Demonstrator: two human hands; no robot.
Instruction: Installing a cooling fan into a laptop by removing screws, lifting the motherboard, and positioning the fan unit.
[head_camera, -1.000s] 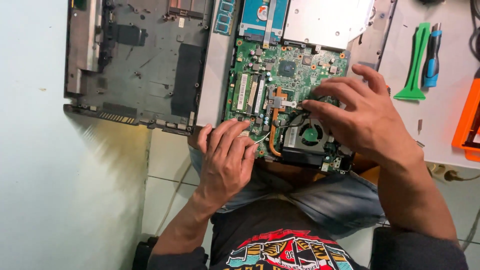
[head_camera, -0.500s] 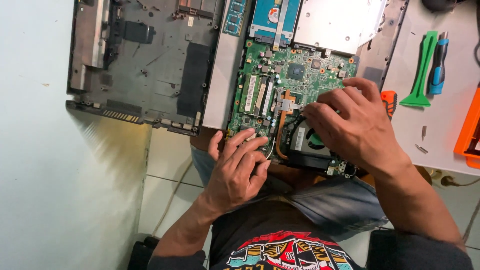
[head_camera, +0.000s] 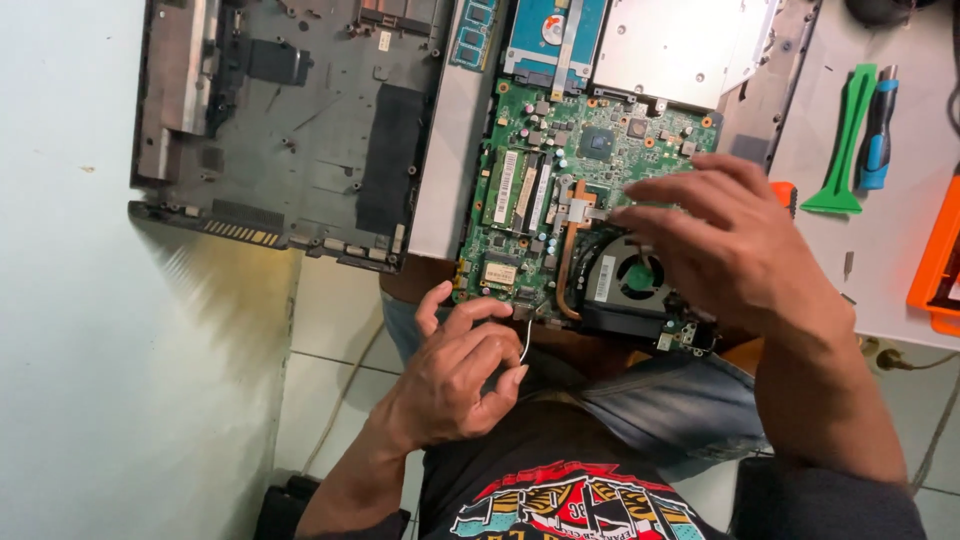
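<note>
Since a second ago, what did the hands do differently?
The left hand slid off the green circuit board's near edge, back toward the person, and now pinches a thin white wire there. The right hand stayed over the fan, its fingers spread toward the copper pipe. The dark laptop shell and green pry tool stayed put.

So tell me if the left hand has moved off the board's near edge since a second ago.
Yes. The left hand has slid back toward the person's body, away from the green motherboard, now pinching a thin wire.
</note>
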